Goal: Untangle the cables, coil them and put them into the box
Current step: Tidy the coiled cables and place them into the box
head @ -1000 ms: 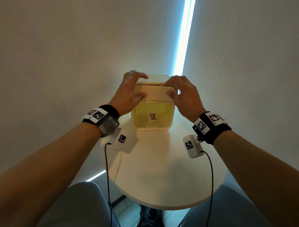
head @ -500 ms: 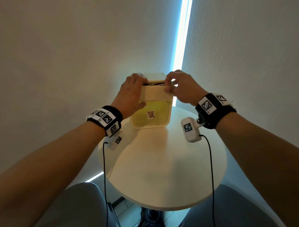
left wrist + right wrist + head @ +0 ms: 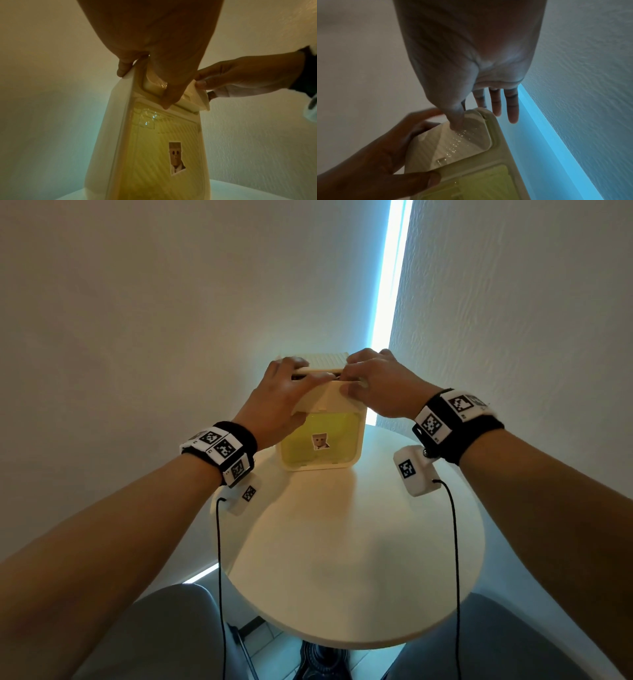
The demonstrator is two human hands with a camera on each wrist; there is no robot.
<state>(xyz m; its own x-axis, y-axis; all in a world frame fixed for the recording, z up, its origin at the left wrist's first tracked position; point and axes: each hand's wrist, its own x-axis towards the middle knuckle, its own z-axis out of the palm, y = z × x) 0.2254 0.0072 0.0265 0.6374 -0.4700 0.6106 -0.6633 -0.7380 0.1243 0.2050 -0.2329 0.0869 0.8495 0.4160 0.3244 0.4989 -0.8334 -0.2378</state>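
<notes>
Box [image 3: 320, 440] at frame centre on the far edge of the table [image 3: 356, 559], left hand [image 3: 279, 402] gripping its lid [image 3: 327, 361] at the left corner, thumb on the front, right hand [image 3: 380, 390] pinching the right corner, contents hidden, cables not visible.
</notes>
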